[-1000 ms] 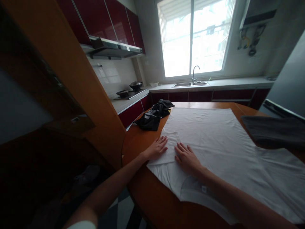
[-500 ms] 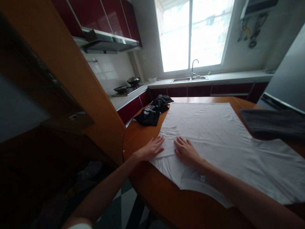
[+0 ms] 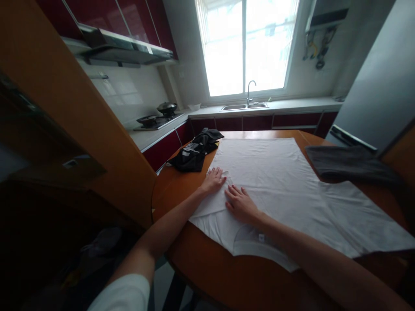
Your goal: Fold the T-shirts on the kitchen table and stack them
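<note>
- Round wooden table (image 3: 207,276) in a kitchen; sink (image 3: 244,106) below the window (image 3: 246,45).
- White shirt (image 3: 285,190) spread flat across the table.
- Left hand (image 3: 214,180) and right hand (image 3: 239,203), fingers extended, press flat on the shirt's folded sleeve, just beside each other, gripping nothing.

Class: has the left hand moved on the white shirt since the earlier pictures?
Yes. The left hand has slid forward along the white shirt, closer to the black garment.
</note>
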### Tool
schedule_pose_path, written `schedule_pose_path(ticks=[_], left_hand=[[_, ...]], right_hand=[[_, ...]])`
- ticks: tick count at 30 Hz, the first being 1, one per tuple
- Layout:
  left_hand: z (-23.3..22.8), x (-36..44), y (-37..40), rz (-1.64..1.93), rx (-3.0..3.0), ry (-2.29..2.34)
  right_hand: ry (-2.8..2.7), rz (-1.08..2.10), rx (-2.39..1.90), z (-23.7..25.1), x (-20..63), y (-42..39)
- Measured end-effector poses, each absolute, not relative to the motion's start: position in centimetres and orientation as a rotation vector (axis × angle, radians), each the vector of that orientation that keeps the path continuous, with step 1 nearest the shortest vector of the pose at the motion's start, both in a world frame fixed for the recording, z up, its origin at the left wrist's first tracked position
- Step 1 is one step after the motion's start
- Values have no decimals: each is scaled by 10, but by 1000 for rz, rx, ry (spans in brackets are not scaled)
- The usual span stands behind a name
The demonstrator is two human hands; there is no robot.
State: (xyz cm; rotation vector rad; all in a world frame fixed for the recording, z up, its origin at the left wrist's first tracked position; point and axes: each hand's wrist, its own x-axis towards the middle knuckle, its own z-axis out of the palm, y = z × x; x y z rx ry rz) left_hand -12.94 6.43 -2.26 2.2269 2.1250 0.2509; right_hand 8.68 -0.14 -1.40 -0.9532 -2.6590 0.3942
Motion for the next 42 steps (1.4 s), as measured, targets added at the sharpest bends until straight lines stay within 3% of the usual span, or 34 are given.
schedule_pose_path(ticks=[15, 25, 42], left_hand=[[-10, -135, 64, 220, 2256, 2213], [-14, -127, 59, 119, 2459, 1862], [-16, -135, 75, 699, 2354, 1724]], right_hand=[[-2639, 375, -952, -14, 86, -1], [-2633, 371, -946, -10, 87, -3], [-2651, 392, -969, -9, 88, -2]])
